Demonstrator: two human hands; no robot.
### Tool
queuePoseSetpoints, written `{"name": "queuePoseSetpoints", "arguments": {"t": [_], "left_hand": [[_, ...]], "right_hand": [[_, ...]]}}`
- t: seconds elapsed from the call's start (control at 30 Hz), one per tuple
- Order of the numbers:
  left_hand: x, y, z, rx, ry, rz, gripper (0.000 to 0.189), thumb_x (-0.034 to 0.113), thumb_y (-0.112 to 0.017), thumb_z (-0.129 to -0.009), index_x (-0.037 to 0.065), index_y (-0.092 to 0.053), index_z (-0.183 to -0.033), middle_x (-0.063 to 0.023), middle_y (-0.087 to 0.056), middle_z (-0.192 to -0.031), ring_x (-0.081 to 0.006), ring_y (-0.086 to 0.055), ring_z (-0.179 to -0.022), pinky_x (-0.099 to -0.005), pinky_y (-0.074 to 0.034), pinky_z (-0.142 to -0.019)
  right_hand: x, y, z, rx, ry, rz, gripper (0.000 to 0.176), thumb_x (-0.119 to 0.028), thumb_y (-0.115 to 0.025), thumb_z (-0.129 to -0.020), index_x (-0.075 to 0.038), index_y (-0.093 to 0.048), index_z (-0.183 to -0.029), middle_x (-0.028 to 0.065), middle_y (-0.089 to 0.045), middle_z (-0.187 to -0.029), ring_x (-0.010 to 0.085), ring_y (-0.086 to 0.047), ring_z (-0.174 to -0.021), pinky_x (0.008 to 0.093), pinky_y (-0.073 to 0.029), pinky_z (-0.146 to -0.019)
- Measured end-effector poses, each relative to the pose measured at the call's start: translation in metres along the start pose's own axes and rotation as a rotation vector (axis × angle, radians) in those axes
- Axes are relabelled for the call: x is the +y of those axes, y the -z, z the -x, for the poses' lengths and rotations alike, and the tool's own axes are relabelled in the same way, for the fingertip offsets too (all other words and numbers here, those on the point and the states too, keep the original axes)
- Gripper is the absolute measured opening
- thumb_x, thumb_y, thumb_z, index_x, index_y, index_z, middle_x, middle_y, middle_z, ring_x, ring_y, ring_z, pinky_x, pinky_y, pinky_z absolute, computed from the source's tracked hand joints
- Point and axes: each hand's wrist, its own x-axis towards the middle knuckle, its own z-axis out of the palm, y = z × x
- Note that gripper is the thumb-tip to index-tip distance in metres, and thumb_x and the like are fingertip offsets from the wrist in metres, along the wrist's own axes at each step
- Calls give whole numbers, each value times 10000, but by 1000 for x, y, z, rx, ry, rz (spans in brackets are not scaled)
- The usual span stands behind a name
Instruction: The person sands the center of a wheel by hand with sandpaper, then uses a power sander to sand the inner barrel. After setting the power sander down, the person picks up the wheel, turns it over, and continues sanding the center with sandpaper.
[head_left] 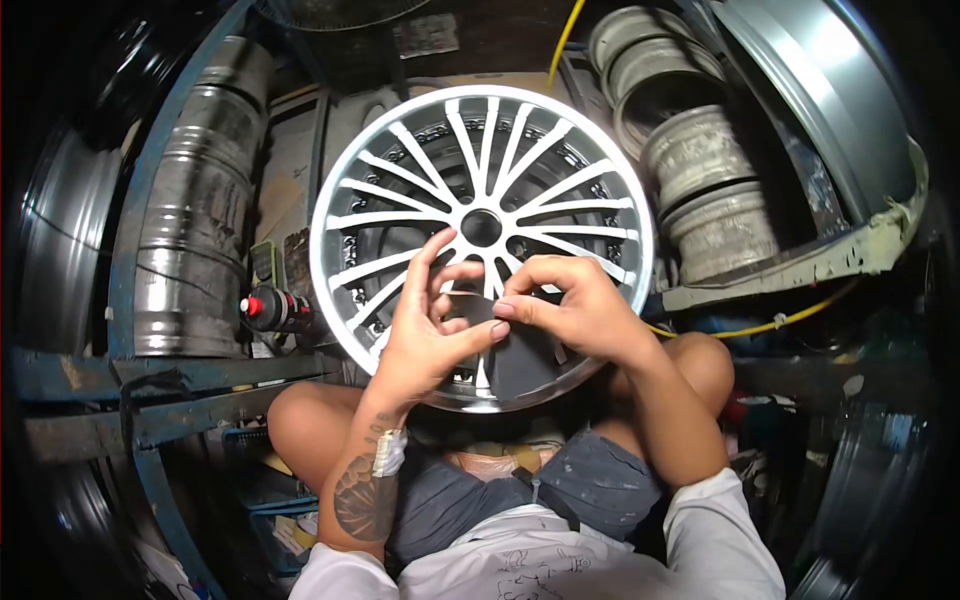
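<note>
A multi-spoke wheel rim (481, 197) with white spokes and a polished lip lies face up before me. Over its lower half, my right hand (570, 305) pinches a dark grey sheet (520, 355) at its upper edge between thumb and fingers. The sheet hangs across the lower spokes. Beside it, to the left, my left hand (437, 320) has its fingers apart and curved, with the index finger near the hub and the thumb by the sheet's edge. Nothing shows gripped in it.
Stacked metal rims (195, 220) stand on the left behind a blue frame (145, 200), with more rims (710, 190) at the right. A dark bottle with a red cap (278, 311) lies left of the wheel. A yellow hose (800, 318) runs at the right.
</note>
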Motion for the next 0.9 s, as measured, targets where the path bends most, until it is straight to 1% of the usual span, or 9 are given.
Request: {"name": "queuePoseSetpoints", "arguments": {"t": [0.07,0.13,0.33,0.37,0.5,0.6,0.7,0.8,0.9], "left_hand": [[-9,12,-3,-44,-12,-130,431,57,-853,-862,-14,-666,-1243,-64,-686,-1130,-102,-633,-1004,-250,-533,-885],[-11,21,-5,-45,119,-38,150,110,-800,-943,7,-754,-1042,-19,-716,-942,-79,-633,-890,-235,-507,-830],[-26,-7,-12,256,-296,-248,131,119,-775,-971,-12,-770,-968,-19,-731,-904,-65,-628,-852,-231,-495,-799],[-35,-8,-17,329,-407,-299,115,80,-801,-932,-30,-774,-954,-66,-745,-875,-109,-658,-794,-255,-508,-755],[-36,-15,-22,455,-574,-386,81,40,-805,-903,-28,-770,-927,-80,-749,-869,-127,-671,-797,-265,-515,-768],[-44,-16,-28,505,-578,-332,77,43,-806,-904,-23,-775,-928,-79,-753,-875,-126,-671,-798,-262,-516,-768],[-45,-11,-29,483,-438,-379,148,114,-780,-949,-34,-774,-959,-86,-773,-862,-128,-686,-769,-272,-529,-735],[-49,-13,-30,502,-422,-479,209,163,-760,-977,-46,-769,-985,-111,-770,-817,-122,-685,-731,-284,-532,-695],[-50,-9,-30,567,-401,-542,202,162,-754,-979,-39,-772,-987,-146,-759,-793,-126,-677,-717,-304,-531,-688]], "right_hand": [[11,0,-1,-73,-69,-342,185,-186,-801,-944,-10,-778,-994,24,-751,-882,82,-657,-851,279,-534,-785],[7,-1,-1,-83,-150,-430,204,-187,-799,-951,9,-780,-1005,22,-752,-891,79,-651,-845,264,-530,-794],[25,-32,-1,253,-68,-483,196,-157,-791,-952,20,-794,-1036,54,-772,-939,84,-669,-884,255,-532,-810],[26,-37,-2,294,-24,-435,160,-120,-772,-967,14,-785,-1054,26,-755,-932,63,-649,-857,228,-519,-786],[25,-47,-6,389,-20,-402,158,-124,-752,-982,19,-780,-1043,24,-746,-939,63,-646,-856,230,-518,-776],[26,-50,-13,433,14,-449,173,-143,-761,-971,24,-791,-1003,49,-760,-907,74,-658,-826,239,-526,-748],[42,-40,-18,320,-168,-612,175,-148,-775,-961,23,-787,-997,47,-764,-892,69,-658,-824,242,-530,-750],[50,-48,-19,482,-55,-231,174,-144,-780,-953,23,-784,-1004,67,-777,-880,79,-679,-817,256,-544,-755],[40,-48,-18,579,82,-7,136,-109,-760,-945,14,-785,-999,132,-785,-877,174,-755,-790,301,-573,-738]]}}
